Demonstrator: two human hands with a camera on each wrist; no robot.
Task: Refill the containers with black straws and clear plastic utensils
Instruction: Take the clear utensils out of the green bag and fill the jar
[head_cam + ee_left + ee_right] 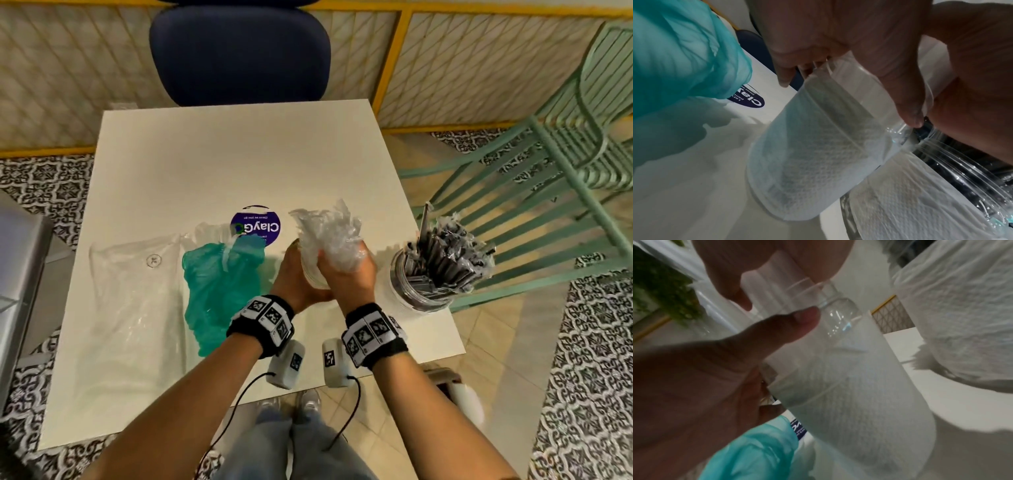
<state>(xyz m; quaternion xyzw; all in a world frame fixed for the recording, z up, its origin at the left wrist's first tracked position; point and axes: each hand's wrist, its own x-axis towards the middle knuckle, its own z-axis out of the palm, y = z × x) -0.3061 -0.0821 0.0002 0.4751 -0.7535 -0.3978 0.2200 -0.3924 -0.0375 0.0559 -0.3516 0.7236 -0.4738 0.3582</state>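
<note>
A clear jar (313,279) lined with white paper stands tilted on the white table (239,154), between both hands. My left hand (294,267) grips its left side. My right hand (344,262) holds a bunch of clear plastic utensils (329,229) that stick up from the jar's mouth. In the left wrist view the paper-lined jar (813,154) leans on the table under the fingers (785,78). The right wrist view shows my thumb (789,327) against the clear top of the jar (855,394). At the table's right edge, a second jar (421,287) holds wrapped black straws (448,253).
A teal plastic bag (219,291) and a flat clear bag (130,291) lie left of the hands. A round purple sticker (255,226) marks the table. A dark blue chair (239,51) stands behind it, a green metal chair (548,171) to the right, a grey bin (20,274) at left.
</note>
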